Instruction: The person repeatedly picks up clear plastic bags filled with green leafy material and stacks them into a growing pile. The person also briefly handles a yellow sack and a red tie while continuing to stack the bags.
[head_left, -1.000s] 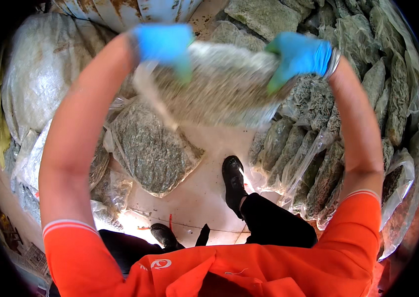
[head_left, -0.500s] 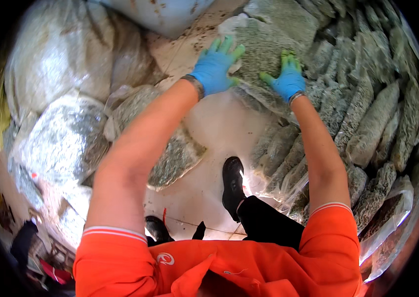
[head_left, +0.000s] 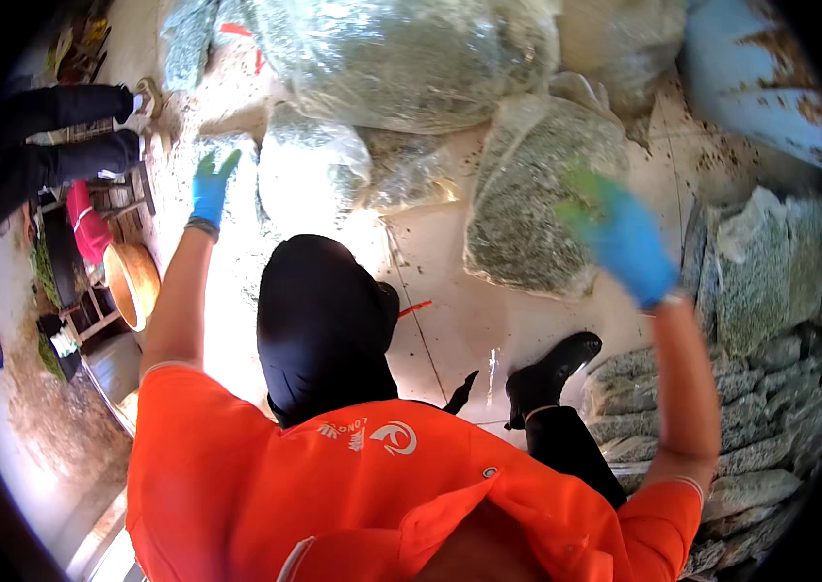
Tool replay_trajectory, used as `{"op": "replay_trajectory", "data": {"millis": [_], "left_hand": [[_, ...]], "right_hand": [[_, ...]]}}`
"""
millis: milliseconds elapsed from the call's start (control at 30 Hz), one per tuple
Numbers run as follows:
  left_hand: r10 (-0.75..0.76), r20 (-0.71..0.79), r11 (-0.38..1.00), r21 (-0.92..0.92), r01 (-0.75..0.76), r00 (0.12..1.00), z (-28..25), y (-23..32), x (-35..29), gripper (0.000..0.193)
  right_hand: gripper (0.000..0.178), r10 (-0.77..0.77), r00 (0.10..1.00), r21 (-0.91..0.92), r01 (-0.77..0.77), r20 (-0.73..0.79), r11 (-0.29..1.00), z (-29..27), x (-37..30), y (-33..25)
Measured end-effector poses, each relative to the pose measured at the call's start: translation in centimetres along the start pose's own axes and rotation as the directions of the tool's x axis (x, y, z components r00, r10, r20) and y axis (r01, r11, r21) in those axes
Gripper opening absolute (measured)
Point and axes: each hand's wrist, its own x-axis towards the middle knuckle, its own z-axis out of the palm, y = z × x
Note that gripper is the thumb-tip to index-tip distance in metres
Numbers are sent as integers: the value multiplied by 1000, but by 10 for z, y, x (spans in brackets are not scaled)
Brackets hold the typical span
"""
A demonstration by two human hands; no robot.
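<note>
My left hand [head_left: 209,194], in a blue glove with yellow-green fingers, is at the far left with its fingers apart and nothing in it. It is over or beside a brightly lit, pale plastic-wrapped pack [head_left: 241,160]; glare hides whether they touch. My right hand [head_left: 624,242], gloved alike, is smeared by motion at the right edge of a clear bag of grey-green, dried-looking material [head_left: 527,194] lying on the floor. Its fingers are too blurred to read, and I cannot tell if they touch the bag.
A large clear bag [head_left: 401,68] and a smaller shiny one [head_left: 309,165] lie ahead. Stacked packs [head_left: 770,272] and long wrapped bundles [head_left: 741,436] fill the right. A stained white sack [head_left: 760,78] is far right. Another person's legs [head_left: 81,150] and a round basket [head_left: 131,281] are left.
The view has swung left. Both hands have come off the flat pack at the right; they are now far apart, the left by the lit packs, the right near the floor bag.
</note>
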Motion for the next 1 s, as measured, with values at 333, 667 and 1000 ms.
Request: {"op": "replay_trajectory", "data": {"millis": [333,667,1000], "left_hand": [[-282,368,682,727,-85,886,54,109,3,87],[39,631,954,-255,160,775,67,28,40,54],[279,344,868,-490,-82,896,75,147,-61,60]], "right_hand": [[56,61,951,908,-309,304,285,250,119,-137],[39,284,898,928,-367,335,68,292,112,-152],[39,106,982,798,-191,158,572,71,45,-105]]}}
